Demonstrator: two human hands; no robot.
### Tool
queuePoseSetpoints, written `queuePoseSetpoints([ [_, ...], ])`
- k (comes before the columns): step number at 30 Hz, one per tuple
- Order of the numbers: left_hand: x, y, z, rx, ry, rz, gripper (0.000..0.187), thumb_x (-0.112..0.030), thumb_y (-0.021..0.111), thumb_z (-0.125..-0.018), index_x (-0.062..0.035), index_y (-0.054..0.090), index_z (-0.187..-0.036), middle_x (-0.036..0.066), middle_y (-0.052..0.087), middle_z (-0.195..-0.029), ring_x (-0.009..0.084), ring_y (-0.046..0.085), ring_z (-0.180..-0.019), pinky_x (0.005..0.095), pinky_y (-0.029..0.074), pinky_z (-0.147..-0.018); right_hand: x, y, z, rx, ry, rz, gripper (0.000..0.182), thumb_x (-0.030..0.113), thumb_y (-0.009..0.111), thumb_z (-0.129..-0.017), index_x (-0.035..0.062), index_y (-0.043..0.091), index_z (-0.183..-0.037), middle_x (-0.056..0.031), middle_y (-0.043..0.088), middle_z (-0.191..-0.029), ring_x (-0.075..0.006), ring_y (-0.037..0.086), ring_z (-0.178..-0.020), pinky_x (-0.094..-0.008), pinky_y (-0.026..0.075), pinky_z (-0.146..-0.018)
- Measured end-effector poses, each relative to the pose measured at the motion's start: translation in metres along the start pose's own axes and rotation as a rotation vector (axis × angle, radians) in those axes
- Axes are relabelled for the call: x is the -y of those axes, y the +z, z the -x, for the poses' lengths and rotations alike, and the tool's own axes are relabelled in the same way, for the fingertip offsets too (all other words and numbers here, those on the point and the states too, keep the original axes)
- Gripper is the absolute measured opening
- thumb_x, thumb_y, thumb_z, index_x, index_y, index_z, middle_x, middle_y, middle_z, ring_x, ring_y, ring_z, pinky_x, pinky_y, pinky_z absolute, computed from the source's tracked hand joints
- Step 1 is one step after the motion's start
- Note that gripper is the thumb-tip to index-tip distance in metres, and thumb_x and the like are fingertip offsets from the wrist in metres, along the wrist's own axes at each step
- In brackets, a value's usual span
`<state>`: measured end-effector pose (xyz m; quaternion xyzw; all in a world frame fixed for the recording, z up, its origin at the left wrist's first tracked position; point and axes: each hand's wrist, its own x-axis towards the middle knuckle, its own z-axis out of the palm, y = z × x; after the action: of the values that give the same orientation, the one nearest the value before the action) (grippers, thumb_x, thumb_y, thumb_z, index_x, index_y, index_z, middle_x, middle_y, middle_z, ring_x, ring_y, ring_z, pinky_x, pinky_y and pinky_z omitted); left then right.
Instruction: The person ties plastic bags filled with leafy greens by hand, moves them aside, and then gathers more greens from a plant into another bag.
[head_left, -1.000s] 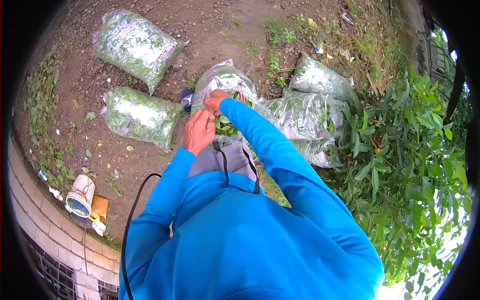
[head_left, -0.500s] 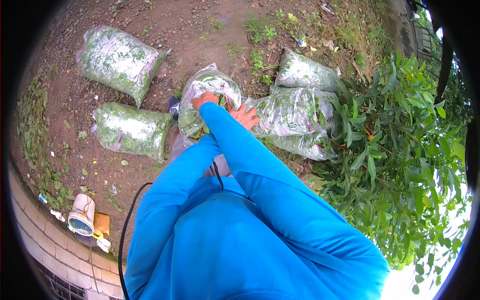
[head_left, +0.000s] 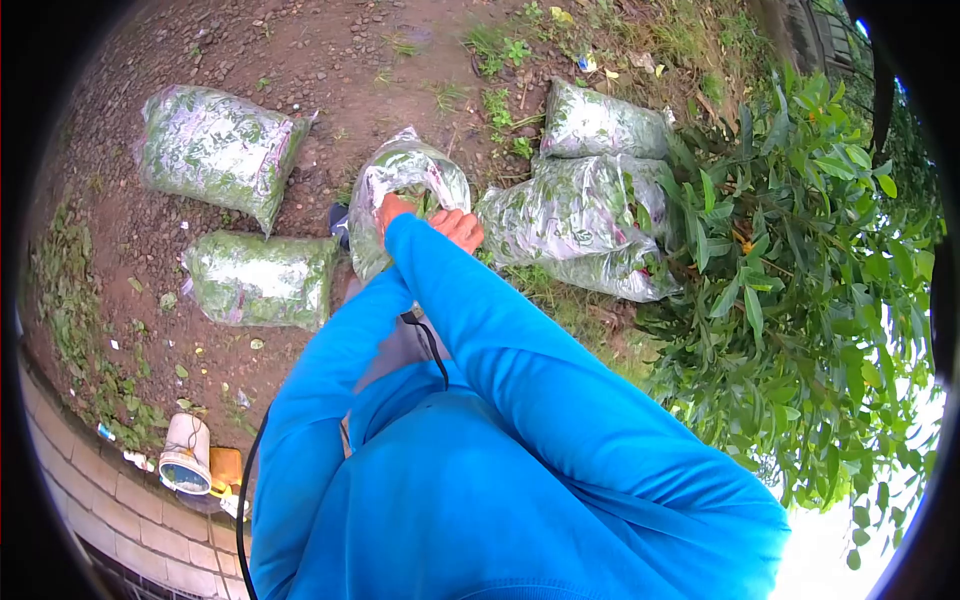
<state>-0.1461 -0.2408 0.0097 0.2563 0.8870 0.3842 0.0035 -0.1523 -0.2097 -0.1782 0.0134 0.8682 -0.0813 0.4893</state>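
An open clear plastic bag [head_left: 410,165] with green leaves inside stands in front of me. My forearms cross over its near side. My right hand [head_left: 393,208], reaching over to the left, is at the bag's mouth and closed on its plastic edge; its fingertips are mostly hidden. On the other side of the mouth, my left hand [head_left: 458,228] comes out from under the right sleeve, its fingers curled on the bag's right edge. A full leaf-filled bag [head_left: 570,210] lies just right of my left hand.
Two leaf-filled bags lie at left, an upper one [head_left: 215,150] and a lower one [head_left: 265,280]. Another bag [head_left: 605,120] rests at upper right. A leafy bush [head_left: 750,260] borders the right side. A white bucket [head_left: 187,445] lies beside a brick edge [head_left: 130,500].
My left hand has drawn in leftward from spread fingers beside the neighbouring bag to curled fingers at the open bag's edge. The view has shifted slightly.
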Motion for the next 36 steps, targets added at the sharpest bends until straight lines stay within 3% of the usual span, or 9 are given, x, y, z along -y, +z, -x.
queuePoseSetpoints([
  [3,0.002,0.008,0.007,0.035,0.12,-0.001,0.032,-0.029,0.057,-0.072,-0.0049,0.057,-0.094,0.011,0.049,-0.105,0.0267,0.046,-0.101,0.0392,0.04,-0.083,0.001,0.018,-0.014,-0.117,-0.136,0.338,0.034,0.035,0.05,-0.08,0.0036,0.063,-0.079,-0.0171,0.065,-0.082,-0.0358,0.061,-0.076,-0.0478,0.047,-0.068],
  [5,0.004,0.003,0.004,0.093,0.122,0.027,0.031,-0.029,0.057,-0.072,-0.0054,0.058,-0.092,0.01,0.049,-0.105,0.0266,0.046,-0.1,0.0393,0.04,-0.083,0.045,-0.04,0.046,0.057,0.393,-0.749,0.045,0.038,0.044,-0.08,-0.0005,0.064,-0.09,-0.0221,0.065,-0.097,-0.0372,0.062,-0.092,-0.049,0.046,-0.08],
  [8,0.005,0.002,-0.004,0.147,0.115,0.03,0.029,-0.029,0.056,-0.073,-0.0061,0.059,-0.091,0.009,0.049,-0.105,0.0263,0.045,-0.1,0.0395,0.04,-0.082,0.067,-0.073,0.075,0.068,0.334,-0.687,0.06,0.041,0.041,-0.081,-0.0038,0.055,-0.119,-0.0247,0.051,-0.125,-0.0399,0.046,-0.119,-0.0421,0.035,-0.101],
  [17,-0.002,0.045,0.018,0.207,-0.134,-0.004,0.031,-0.029,0.056,-0.079,-0.0105,0.055,-0.103,0.013,0.053,-0.106,0.0303,0.051,-0.092,0.0413,0.041,-0.08,0.065,-0.125,0.134,0.265,0.202,-0.431,0.073,0.051,0.039,-0.081,-0.0044,0.045,-0.128,-0.0248,0.043,-0.133,-0.0409,0.042,-0.123,-0.0446,0.032,-0.104],
  [19,-0.004,0.046,0.021,0.155,-0.179,-0.056,0.033,-0.032,0.056,-0.079,-0.011,0.054,-0.104,0.013,0.053,-0.105,0.0303,0.052,-0.09,0.0419,0.041,-0.08,0.061,-0.117,0.134,0.299,0.136,-0.339,0.072,0.05,0.04,-0.081,-0.0042,0.045,-0.128,-0.0249,0.043,-0.134,-0.0406,0.042,-0.123,-0.0447,0.032,-0.104],
  [22,-0.017,0.036,0.016,0.537,-0.338,0.089,0.036,-0.034,0.056,-0.079,-0.012,0.055,-0.108,0.013,0.054,-0.108,0.0301,0.052,-0.092,0.0425,0.042,-0.081,0.055,-0.114,0.148,0.331,0.031,-0.24,0.07,0.049,0.044,-0.081,-0.0032,0.046,-0.127,-0.0261,0.043,-0.132,-0.0406,0.042,-0.122,-0.0449,0.034,-0.103],
  [27,-0.042,0.076,0.069,-0.007,-0.452,0.328,0.022,-0.028,0.057,-0.072,-0.0068,0.059,-0.079,0.012,0.063,-0.082,0.0323,0.06,-0.08,0.0441,0.046,-0.067,0.023,-0.111,0.161,0.245,-0.261,-0.123,0.066,0.052,0.046,-0.081,-0.0017,0.053,-0.119,-0.0277,0.051,-0.121,-0.0432,0.048,-0.114,-0.0466,0.037,-0.099],
  [30,-0.06,0.01,0.053,0.414,-0.601,0.266,0.023,-0.026,0.055,-0.071,-0.0037,0.057,-0.073,0.016,0.064,-0.077,0.0368,0.061,-0.074,0.0468,0.047,-0.064,-0.007,-0.124,0.168,0.276,-0.391,-0.136,0.057,0.047,0.046,-0.083,-0.0023,0.056,-0.111,-0.0284,0.053,-0.116,-0.044,0.051,-0.107,-0.0478,0.04,-0.093],
  [36,-0.025,-0.025,0.053,0.485,-0.502,0.566,0.013,-0.013,0.051,-0.071,-0.0004,0.048,-0.07,0.019,0.054,-0.066,0.0406,0.049,-0.065,0.0464,0.04,-0.06,-0.087,-0.1,0.142,0.105,-0.676,-0.257,0.034,0.03,0.047,-0.088,-0.0037,0.055,-0.088,-0.0262,0.059,-0.086,-0.0434,0.057,-0.083,-0.049,0.044,-0.071],
])
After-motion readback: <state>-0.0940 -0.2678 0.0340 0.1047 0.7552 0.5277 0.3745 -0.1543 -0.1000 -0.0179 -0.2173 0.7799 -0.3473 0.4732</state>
